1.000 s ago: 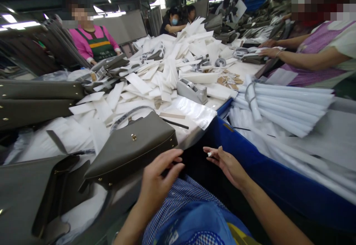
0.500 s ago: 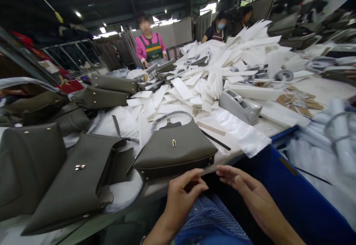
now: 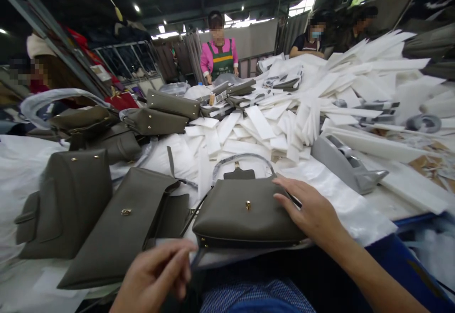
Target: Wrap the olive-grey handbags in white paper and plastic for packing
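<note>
A grey-green leather handbag [image 3: 241, 213] with a small gold clasp lies flat at the table's near edge. My right hand [image 3: 313, 213] rests on its right side, fingers stretched out over the leather. My left hand [image 3: 156, 275] is low at the table edge, just left of the bag's bottom corner, fingers curled together in a loose pinch; what they hold is hidden. Two more bags of the same colour lie to the left: a flat one [image 3: 124, 228] and a rounded one [image 3: 67, 199].
A heap of white foam sheets [image 3: 284, 109] fills the table's middle. A grey tape dispenser [image 3: 344, 161] stands to the right on clear plastic. More bags [image 3: 167, 111] are stacked at the back left. A person in a pink top [image 3: 218, 57] and others work across the table.
The view has swung left. My right hand has moved up from the table edge onto the bag. My left hand has shifted left and lower.
</note>
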Demonstrator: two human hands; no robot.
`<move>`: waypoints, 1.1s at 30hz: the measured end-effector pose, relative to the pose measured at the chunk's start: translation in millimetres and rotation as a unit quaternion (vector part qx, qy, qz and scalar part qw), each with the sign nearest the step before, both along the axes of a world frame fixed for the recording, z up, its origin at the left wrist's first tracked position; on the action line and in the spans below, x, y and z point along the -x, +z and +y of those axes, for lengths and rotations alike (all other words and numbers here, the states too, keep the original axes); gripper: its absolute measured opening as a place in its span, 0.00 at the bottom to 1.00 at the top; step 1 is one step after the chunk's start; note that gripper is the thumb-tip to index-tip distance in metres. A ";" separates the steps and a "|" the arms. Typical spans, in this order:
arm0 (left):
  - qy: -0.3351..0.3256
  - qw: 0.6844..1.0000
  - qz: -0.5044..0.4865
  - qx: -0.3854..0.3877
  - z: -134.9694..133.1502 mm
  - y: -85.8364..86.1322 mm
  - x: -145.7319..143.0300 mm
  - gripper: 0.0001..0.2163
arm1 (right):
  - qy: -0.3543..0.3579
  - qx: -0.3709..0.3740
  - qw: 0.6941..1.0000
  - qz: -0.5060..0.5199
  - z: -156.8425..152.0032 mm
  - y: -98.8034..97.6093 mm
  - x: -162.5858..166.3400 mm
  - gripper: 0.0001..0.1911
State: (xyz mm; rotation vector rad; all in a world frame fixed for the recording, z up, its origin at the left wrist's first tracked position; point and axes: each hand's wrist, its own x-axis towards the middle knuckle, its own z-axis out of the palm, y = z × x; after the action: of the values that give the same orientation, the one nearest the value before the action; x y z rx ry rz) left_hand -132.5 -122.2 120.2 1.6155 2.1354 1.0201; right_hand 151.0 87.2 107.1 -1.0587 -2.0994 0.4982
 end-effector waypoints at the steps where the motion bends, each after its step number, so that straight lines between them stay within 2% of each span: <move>1: -0.040 0.998 -0.043 -0.013 28.5 14.6 12.1 0.18 | 0.002 0.001 1.000 -0.028 3.7 -3.3 3.5 0.22; 2: -0.074 0.996 -0.052 -0.019 60.2 25.4 22.3 0.16 | -0.001 0.016 0.999 -0.051 5.7 -7.7 5.1 0.26; 3: -0.081 0.996 -0.029 -0.034 93.7 32.0 29.6 0.14 | -0.008 0.040 0.997 -0.067 6.2 -12.5 4.9 0.30; 5: -0.157 0.985 0.055 0.048 159.9 32.0 34.5 0.16 | -0.031 0.105 0.990 -0.085 4.0 -21.1 0.9 0.36; 8: -0.216 0.964 0.086 0.129 239.2 10.3 24.5 0.15 | -0.052 0.207 0.973 -0.085 -2.4 -26.6 -6.5 0.41; 10: -0.223 0.953 0.102 0.178 272.1 -7.3 15.5 0.15 | -0.061 0.249 0.964 -0.069 -5.6 -26.2 -8.4 0.42; 12: -0.226 0.944 0.108 0.215 289.8 -20.8 9.8 0.16 | -0.067 0.264 0.961 -0.051 -7.7 -25.7 -8.3 0.43; 14: -0.236 0.939 0.096 0.232 295.1 -28.0 7.3 0.19 | -0.073 0.272 0.959 -0.032 -9.9 -26.5 -8.1 0.43; 16: -0.252 0.939 0.071 0.222 291.4 -28.1 5.9 0.20 | -0.074 0.283 0.956 -0.005 -14.0 -27.0 -8.9 0.41; 18: -0.266 0.945 0.045 0.184 281.4 -20.7 3.6 0.19 | -0.068 0.293 0.953 0.029 -19.8 -24.5 -10.0 0.38; 20: -0.271 0.954 0.026 0.125 267.6 -5.6 0.0 0.16 | -0.052 0.284 0.955 0.066 -25.1 -17.4 -10.3 0.36; 22: -0.261 0.964 0.016 0.055 250.9 15.2 -4.6 0.13 | -0.038 0.239 0.966 0.095 -26.8 -6.9 -9.1 0.33; 24: -0.239 0.971 0.012 -0.018 232.2 36.6 -9.9 0.10 | -0.035 0.155 0.981 0.111 -23.8 3.2 -6.9 0.30; 27: -0.207 0.961 0.057 -0.174 204.4 55.1 -19.2 0.08 | -0.043 0.026 0.991 0.121 -15.4 10.4 -3.3 0.24; 30: -0.217 0.921 0.140 -0.291 185.1 50.7 -29.3 0.06 | -0.092 -0.024 0.985 0.143 -15.8 8.8 -0.7 0.20; 33: -0.253 0.898 0.211 -0.293 176.3 37.9 -38.3 0.09 | -0.097 0.050 0.974 0.198 -30.7 8.0 1.3 0.15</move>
State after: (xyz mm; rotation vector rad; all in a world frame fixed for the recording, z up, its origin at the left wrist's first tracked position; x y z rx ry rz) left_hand -94.2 54.2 158.1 2.7093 1.5096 1.2829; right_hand 149.7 56.4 115.1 -1.1048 -1.6190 0.6639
